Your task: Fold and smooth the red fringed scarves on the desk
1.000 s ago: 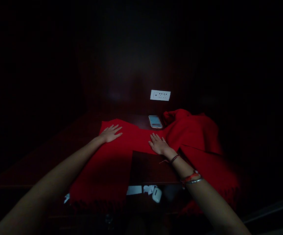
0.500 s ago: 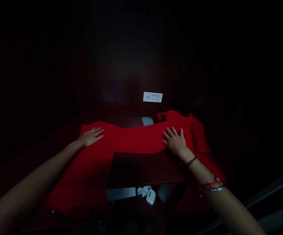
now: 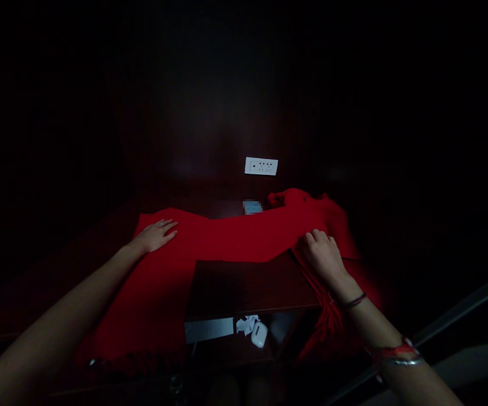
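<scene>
A red scarf (image 3: pixel 244 237) with fringed ends lies spread across a dark wooden desk, its left part hanging toward me over the front. My left hand (image 3: pixel 156 237) rests flat on the scarf's left part, fingers stretched out, a ring on one of them. On the right, my right hand (image 3: pixel 324 254) is closed, its fingers curled into the cloth near the scarf's front edge. Fringe strands hang below that wrist. Beyond this hand the scarf is bunched in folds. The right fingertips are partly hidden by the hand itself.
A white wall socket (image 3: pixel 261 166) sits on the dark back panel. Below it lies a small light-blue item (image 3: pixel 253 207), blurred. Under the desktop (image 3: pixel 248 285), an open compartment holds crumpled white paper (image 3: pixel 247 325) and a white earbud case (image 3: pixel 259 334). The surroundings are very dark.
My right hand has gone from lying flat with spread fingers to closed on the scarf, shifting slightly right and toward me. Fringe now shows beneath it. My left hand stays nearly still.
</scene>
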`<state>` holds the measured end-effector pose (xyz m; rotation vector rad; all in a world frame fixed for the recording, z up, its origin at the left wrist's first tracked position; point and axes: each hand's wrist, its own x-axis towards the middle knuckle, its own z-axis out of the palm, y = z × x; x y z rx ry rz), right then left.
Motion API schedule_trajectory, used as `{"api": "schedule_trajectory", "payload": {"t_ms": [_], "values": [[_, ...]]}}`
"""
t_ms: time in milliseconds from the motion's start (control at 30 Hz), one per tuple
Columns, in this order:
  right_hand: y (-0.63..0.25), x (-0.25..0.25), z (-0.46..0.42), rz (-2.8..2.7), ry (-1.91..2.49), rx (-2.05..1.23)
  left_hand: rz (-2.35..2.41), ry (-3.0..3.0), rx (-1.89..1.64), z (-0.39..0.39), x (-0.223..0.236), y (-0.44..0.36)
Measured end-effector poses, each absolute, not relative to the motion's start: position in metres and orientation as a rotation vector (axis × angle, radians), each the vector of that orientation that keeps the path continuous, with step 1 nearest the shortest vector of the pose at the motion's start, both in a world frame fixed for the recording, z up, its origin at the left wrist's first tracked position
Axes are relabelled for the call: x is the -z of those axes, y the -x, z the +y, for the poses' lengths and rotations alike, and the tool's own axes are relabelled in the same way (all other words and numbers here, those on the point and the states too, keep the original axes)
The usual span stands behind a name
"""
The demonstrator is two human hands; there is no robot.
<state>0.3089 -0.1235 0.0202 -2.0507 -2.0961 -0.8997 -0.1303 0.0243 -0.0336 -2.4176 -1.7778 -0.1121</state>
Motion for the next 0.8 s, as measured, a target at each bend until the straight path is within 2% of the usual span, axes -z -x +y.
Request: {"api": "schedule_trajectory", "payload": {"t_ms": [433,633,800], "values": [[-0.318,-0.019,-0.112,-2.408,1.825,1.018,-1.718,2.398,0.118,0.024,0.033,0.13],[-0.333,-0.047,-0.13,-2.089,1.893,1.045,-1.697,2.404,0.154,0.029,0.038,0.133],[-0.342,-0.062,-0.141,-2.257,1.957,0.76,-1.697,2.393,0.16,0.026,0.036,0.133]]}}
